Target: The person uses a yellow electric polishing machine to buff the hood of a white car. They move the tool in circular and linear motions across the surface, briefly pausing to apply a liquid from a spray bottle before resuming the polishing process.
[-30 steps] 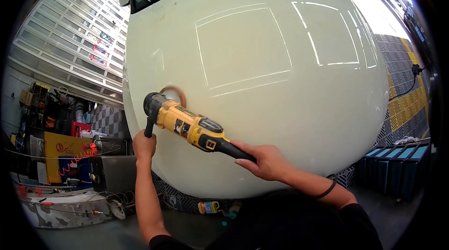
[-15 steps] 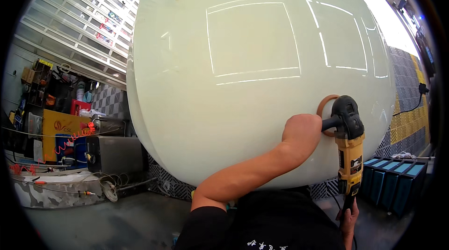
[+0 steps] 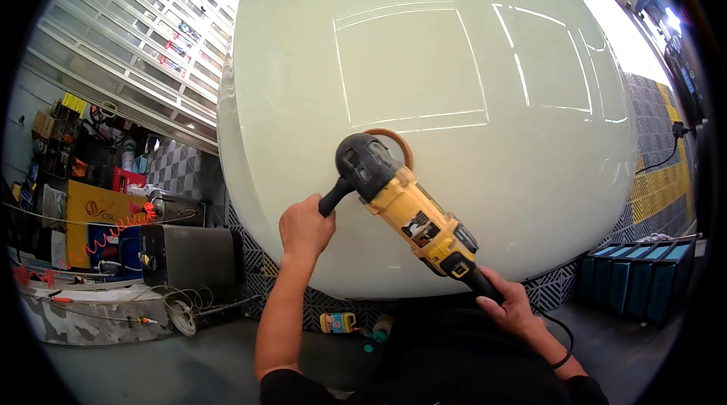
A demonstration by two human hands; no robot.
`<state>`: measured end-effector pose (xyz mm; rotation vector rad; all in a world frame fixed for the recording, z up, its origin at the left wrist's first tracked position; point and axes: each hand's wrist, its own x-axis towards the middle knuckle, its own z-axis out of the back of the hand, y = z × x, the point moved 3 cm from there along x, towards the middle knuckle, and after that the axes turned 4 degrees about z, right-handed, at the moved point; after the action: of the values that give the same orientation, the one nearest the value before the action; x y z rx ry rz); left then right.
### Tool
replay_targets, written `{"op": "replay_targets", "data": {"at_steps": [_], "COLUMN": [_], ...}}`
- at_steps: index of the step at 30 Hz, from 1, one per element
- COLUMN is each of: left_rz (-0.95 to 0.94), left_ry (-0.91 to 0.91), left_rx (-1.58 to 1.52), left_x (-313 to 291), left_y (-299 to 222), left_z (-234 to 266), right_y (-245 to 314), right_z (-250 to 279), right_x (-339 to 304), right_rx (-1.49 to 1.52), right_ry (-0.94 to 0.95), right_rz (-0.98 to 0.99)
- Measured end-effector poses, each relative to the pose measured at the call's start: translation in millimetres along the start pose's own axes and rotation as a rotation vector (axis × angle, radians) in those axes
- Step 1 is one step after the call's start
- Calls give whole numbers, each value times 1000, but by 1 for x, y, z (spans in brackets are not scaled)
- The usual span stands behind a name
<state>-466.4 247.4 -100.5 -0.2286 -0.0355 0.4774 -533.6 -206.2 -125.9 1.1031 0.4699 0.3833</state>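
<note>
Snugly, left hand (image 3: 307, 228) wraps polisher's (image 3: 413, 212) stubby handle (image 3: 336, 194), right hand (image 3: 512, 305) slim tail (image 3: 480, 281); glossy hood (image 3: 432, 91).

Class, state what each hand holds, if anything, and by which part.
The yellow-and-black polisher: the left hand holds its side handle, the right hand its rear grip.

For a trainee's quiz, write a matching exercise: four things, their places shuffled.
Things
1. bare left hand
2. bare right hand
3. round orange-brown pad
4. coiled red hose

Places
A. against the pale car hood
B. at the far left
C. on the black side handle
D. on the yellow polisher's black rear handle

Pairs: 1-C; 2-D; 3-A; 4-B
</note>
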Motion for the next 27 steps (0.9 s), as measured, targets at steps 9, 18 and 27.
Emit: {"op": "replay_targets", "data": {"at_steps": [9, 18, 27], "left_rz": [102, -446, -668], "left_ry": [-76, 147, 348], "left_rx": [41, -3, -237], "left_x": [158, 43, -67], "left_y": [107, -96, -227], "left_z": [59, 12, -39], "right_y": [100, -6, -147], "right_z": [-67, -18, -37], "right_x": [168, -59, -250], "right_rx": [-53, 175, 129], "right_ry": [-66, -279, -614], "right_rz": [68, -195, -184]}}
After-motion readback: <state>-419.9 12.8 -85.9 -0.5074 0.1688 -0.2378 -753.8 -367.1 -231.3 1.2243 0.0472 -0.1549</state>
